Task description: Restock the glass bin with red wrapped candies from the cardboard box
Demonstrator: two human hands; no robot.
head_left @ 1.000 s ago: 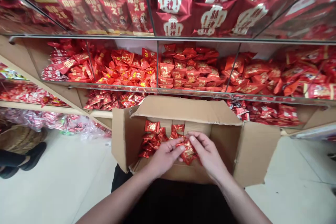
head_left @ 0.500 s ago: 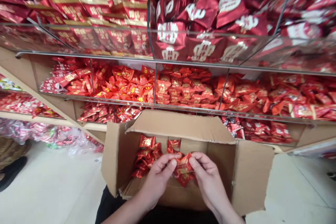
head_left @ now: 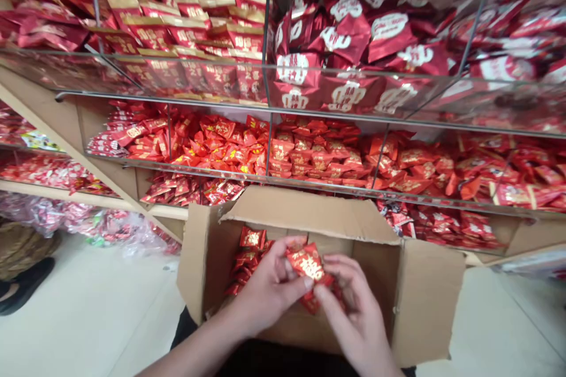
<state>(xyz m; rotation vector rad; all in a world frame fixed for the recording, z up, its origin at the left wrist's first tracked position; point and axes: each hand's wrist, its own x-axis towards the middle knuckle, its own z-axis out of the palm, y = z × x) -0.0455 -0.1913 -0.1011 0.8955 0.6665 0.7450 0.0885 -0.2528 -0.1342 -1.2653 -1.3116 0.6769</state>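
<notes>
An open cardboard box point(head_left: 300, 209) stands below the shelves, its flaps folded outward. My left hand point(head_left: 269, 291) is closed on a small red packet point(head_left: 307, 262) with gold print, held above the box. Close on its right, my right hand point(head_left: 360, 312) has curled fingers around the lower right of the packets; red wrapping shows between thumb and fingers. Inside the box at the left lie several red packets point(head_left: 252, 238), partly hidden behind my left hand.
Shelves with clear fronts point(head_left: 327, 185) run across behind the box, filled with red and gold-topped packets point(head_left: 150, 35). A person's black shoe point(head_left: 29, 283) is on the floor at the left. Plastic-wrapped goods point(head_left: 110, 224) lie under the left shelves.
My left hand has turned and lifted a packet so its gold print shows. My right hand has moved slightly right and down, its fingers loosened. The view has shifted a little left.
</notes>
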